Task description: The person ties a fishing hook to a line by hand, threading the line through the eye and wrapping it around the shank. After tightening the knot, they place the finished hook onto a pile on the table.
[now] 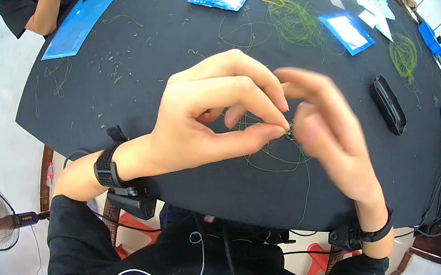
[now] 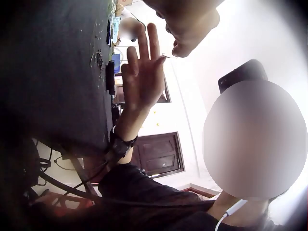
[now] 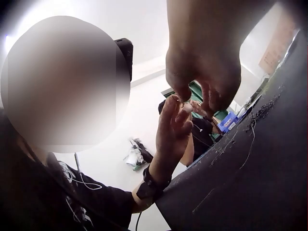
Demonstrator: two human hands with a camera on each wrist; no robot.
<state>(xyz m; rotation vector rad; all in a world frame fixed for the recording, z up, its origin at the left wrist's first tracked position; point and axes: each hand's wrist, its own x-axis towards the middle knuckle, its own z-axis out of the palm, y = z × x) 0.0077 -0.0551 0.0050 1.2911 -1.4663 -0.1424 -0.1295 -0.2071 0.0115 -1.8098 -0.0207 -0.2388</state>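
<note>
Two hands of mine meet above table (image 1: 325,207), toward near edge. My left hand (image 1: 185,123) pinches small dark piece (image 1: 290,130), too tiny to identify; my right hand (image 1: 333,134) blurs beside it, cannot tell if gripping. Green thread (image 1: 276,171) loops below fingers. My judgement: hold pinch firm, steady wrists, guide strand gently, avoid snags.
</note>
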